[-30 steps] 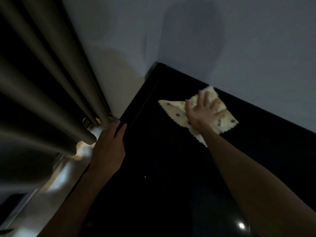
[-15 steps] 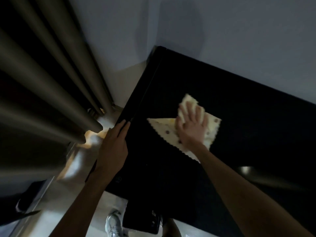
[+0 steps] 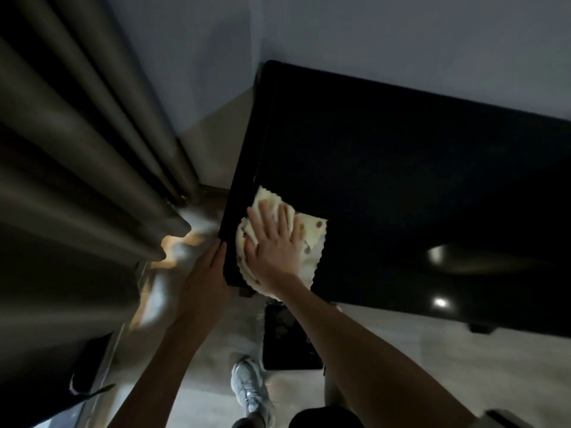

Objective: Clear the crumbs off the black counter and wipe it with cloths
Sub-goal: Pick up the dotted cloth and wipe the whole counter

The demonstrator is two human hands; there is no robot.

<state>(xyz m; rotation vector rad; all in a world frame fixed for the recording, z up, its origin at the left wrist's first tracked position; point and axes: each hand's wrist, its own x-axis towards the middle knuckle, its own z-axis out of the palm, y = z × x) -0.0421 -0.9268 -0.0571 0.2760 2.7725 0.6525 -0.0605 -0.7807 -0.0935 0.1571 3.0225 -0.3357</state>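
A cream cloth (image 3: 312, 239) with brown dots and a zigzag edge lies bunched at the near left corner of the glossy black counter (image 3: 401, 186). My right hand (image 3: 273, 242) presses flat on the cloth with its fingers spread and straight. My left hand (image 3: 205, 282) rests flat against the counter's left edge, just beside the cloth, fingers straight. No crumbs show on the dark surface.
Grey curtains (image 3: 77, 156) hang at the left, close to the counter's side. A pale wall (image 3: 401, 41) runs behind the counter. Below the near edge are a light floor, a dark flat object (image 3: 290, 338) and a white shoe (image 3: 250, 387).
My right hand has dragged the cloth from the counter's far middle toward the near left corner, bunching it. The left hand stays at the counter's left edge.
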